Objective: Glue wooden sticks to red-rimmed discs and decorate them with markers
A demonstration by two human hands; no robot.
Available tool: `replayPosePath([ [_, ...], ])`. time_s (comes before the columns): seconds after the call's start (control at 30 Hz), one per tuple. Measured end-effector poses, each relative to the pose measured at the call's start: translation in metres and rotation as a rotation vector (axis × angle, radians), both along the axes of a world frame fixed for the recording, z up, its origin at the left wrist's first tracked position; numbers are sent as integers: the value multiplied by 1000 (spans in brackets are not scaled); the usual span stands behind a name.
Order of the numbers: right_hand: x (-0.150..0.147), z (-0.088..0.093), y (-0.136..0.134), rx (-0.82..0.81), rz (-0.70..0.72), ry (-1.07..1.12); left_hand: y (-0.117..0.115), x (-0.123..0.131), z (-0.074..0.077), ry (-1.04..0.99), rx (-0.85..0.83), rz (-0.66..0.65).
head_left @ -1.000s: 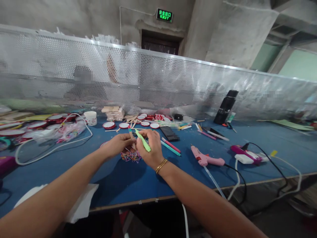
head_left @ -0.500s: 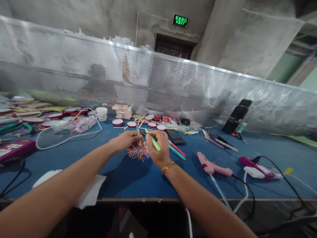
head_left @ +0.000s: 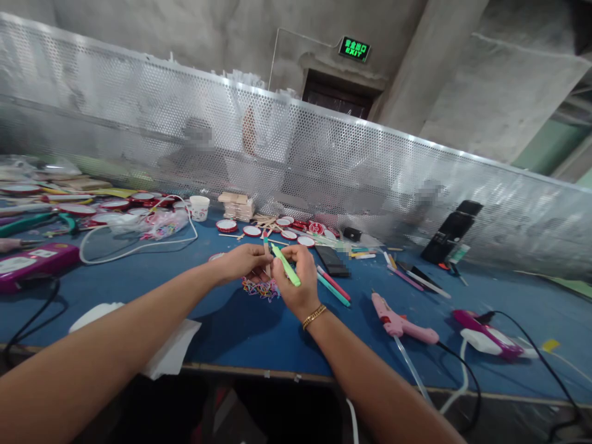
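Note:
My left hand (head_left: 247,264) is closed on a flat wooden craft stick (head_left: 267,264), held upright, with green and red colour at its top end. In my right hand (head_left: 300,274) is a light green marker (head_left: 287,266), gripped like a pen, its tip close to the stick's upper part. Whether the tip touches the wood I cannot tell. Below both hands lies a pile of small colourful rubber bands (head_left: 261,288), partly covered by them. A red marker (head_left: 333,283) and a teal marker (head_left: 333,291) lie just right of my right hand.
A pink glue gun (head_left: 400,324) rests at the right, by a purple power strip (head_left: 490,336). Small red-rimmed drums (head_left: 252,231), wooden blocks (head_left: 235,206) and a paper cup (head_left: 199,208) stand at the back. A white sheet (head_left: 178,348) lies under my left forearm.
The view has shifted slightly, so the scene sits a little further right. Both hands keep their holds, and the marker is still near the upper end of the stick.

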State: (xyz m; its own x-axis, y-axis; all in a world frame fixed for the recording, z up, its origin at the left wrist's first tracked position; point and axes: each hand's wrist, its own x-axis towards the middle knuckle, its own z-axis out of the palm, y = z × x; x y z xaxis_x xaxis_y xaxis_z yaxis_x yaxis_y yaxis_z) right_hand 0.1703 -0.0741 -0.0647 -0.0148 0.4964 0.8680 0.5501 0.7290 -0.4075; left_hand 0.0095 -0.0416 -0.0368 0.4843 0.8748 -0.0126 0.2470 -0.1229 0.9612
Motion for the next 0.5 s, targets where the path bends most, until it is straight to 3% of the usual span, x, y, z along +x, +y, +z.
replayPosePath([
  [0.2, 0, 1, 1, 71, -9, -84, -6, 3, 5, 45, -9, 30],
  [0.5, 1, 1, 1, 48, 6, -93, -8, 4, 6, 36, -17, 27],
])
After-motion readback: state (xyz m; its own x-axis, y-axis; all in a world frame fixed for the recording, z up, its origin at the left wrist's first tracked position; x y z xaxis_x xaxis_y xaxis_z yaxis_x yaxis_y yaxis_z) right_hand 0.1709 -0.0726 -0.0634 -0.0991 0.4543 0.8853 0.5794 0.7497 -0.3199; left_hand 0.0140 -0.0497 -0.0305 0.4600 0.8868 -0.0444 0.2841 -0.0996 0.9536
